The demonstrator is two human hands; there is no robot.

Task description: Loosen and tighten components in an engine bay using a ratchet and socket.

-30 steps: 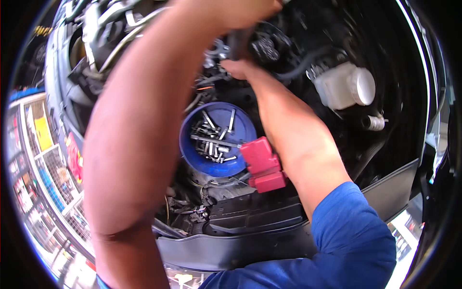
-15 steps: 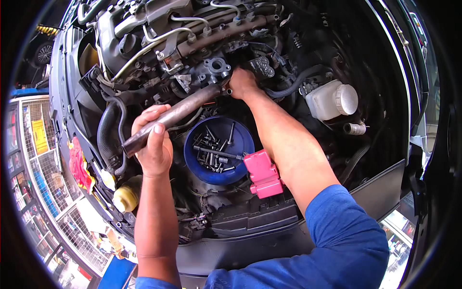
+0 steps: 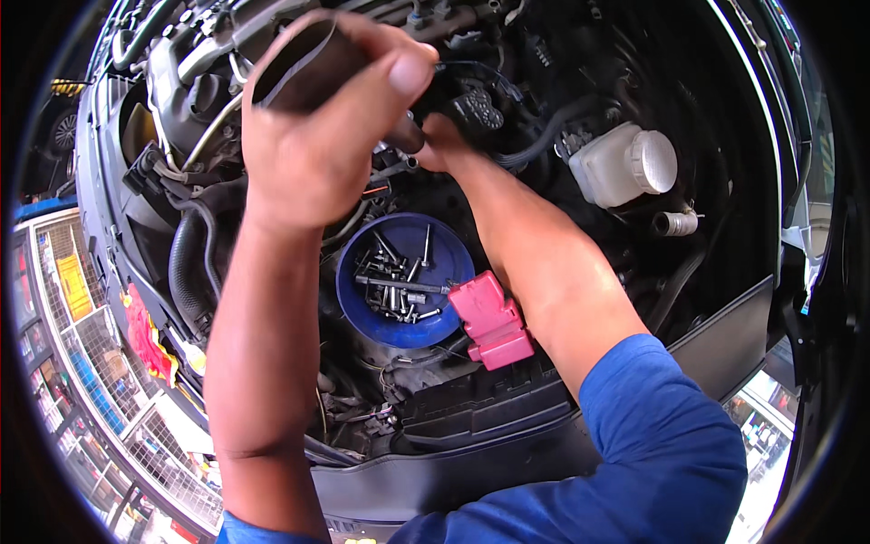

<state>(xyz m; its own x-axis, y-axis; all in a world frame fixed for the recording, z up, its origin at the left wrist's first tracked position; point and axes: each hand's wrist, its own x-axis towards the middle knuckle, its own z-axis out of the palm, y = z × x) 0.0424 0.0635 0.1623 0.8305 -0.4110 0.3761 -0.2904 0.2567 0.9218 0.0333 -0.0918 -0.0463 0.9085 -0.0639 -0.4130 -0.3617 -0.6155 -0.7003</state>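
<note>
My left hand (image 3: 308, 145) is raised close to the camera, wrapped round a dark metal pipe (image 3: 313, 72). The pipe's open end faces up at me, and its other end reaches down beside my right hand. Deep in the engine bay, my right hand (image 3: 440, 143) is curled near that lower end; its fingers are mostly hidden, and what they grip I cannot make out. Below the hands sits a round blue bowl (image 3: 349, 313) holding several loose bolts, sockets and a long dark bar (image 3: 399, 284).
A pink-red plastic cover (image 3: 489, 317) adjoins the bowl's right side. To the right are a white fluid reservoir (image 3: 607, 168) and a loose hose end (image 3: 677, 224). A thick black hose (image 3: 188, 263) runs on the left, near a red and yellow cloth (image 3: 145, 335).
My left hand has swung up and toward the camera with the pipe, tilting it steeply. My right hand has stayed nearly in place by the pipe's lower end.
</note>
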